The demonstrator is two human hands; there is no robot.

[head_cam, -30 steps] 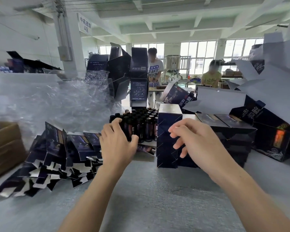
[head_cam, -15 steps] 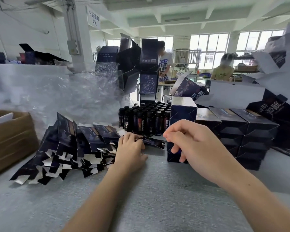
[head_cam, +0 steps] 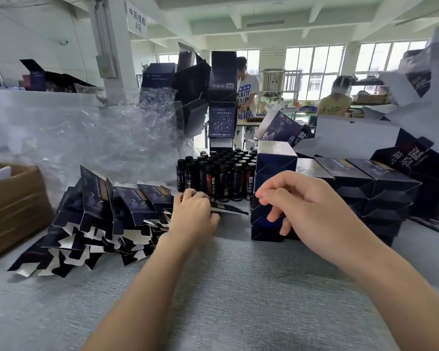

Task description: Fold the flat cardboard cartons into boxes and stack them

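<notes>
Working at a grey table (head_cam: 213, 300), with crumpled wrap (head_cam: 86, 138) heaped far left. Little danger from either, beyond a smooth top that lets card slide.

To the right, rows of folded boxes (head_cam: 365, 183), and nearest, 1 taller stack (head_cam: 274, 173). Could topple if knocked sideways: stands narrow and high, just beside the bottles.

Left of centre, a slumped pile of flat cartons (head_cam: 99, 219), fanned and overlapping. Could spill further toward the table edge if yanked at.

Beyond the hands, a tight block of bottles (head_cam: 218, 176), upright, capped. Likely to go down like dominoes if clipped by a rising card edge.

Right hand (head_cam: 307, 209): fingers loosely curled, wrapped round nothing, directly in front of the stack; touching it or not, cannot tell. Might nudge the stack in any careless move.

Left hand (head_cam: 192, 216): fingers curled onto 1 carton (head_cam: 231, 211) lying flat at the pile's right end, just in front of the bottles. Might crease or tear a flap through a hurried 1-handed lift.
</notes>
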